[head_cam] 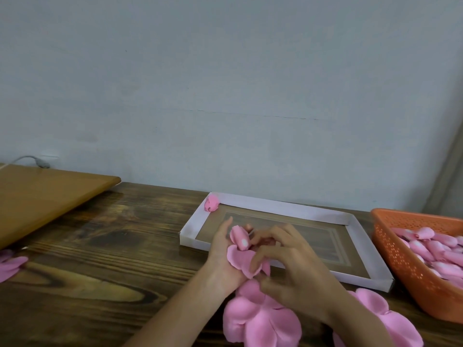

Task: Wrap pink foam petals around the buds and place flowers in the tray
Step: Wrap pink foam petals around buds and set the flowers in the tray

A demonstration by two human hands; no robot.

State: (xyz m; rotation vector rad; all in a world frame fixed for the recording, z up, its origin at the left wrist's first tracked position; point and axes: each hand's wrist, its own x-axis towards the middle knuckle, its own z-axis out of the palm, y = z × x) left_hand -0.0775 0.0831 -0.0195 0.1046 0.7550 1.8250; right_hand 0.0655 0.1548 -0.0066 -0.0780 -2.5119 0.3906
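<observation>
Low in the centre of the frame, over a dark wooden table (100,246): supports a pink bud (239,237) with the left hand (220,249), fingers stretched towards the top of the frame, bud upright against them and lifted off the table. Impossible to tell whether that hand clamps the bud or only carries it, with the thumb hidden behind the foam. Pinches a pink petal (240,261) with the curled fingers of the right hand (293,266), the petal lying just under the bud and against the left palm. Directly behind both hands, a shallow tray (283,205) with white walls, running from the centre towards the right of the frame. One finished flower (211,202) tucked into the tray's upper left corner, touching the wall. At the right edge, well clear of the hands, an orange basket (390,249) heaped with more buds (431,249). Along the bottom, beneath the wrists, loose petals (260,319) spread on the table, with a second cluster (375,306) beside the basket. A few more petals (10,265) at the far left edge. In the left of the frame, a tan board (45,196) resting on the table, and a grey cable (32,160) behind it against the pale wall.
</observation>
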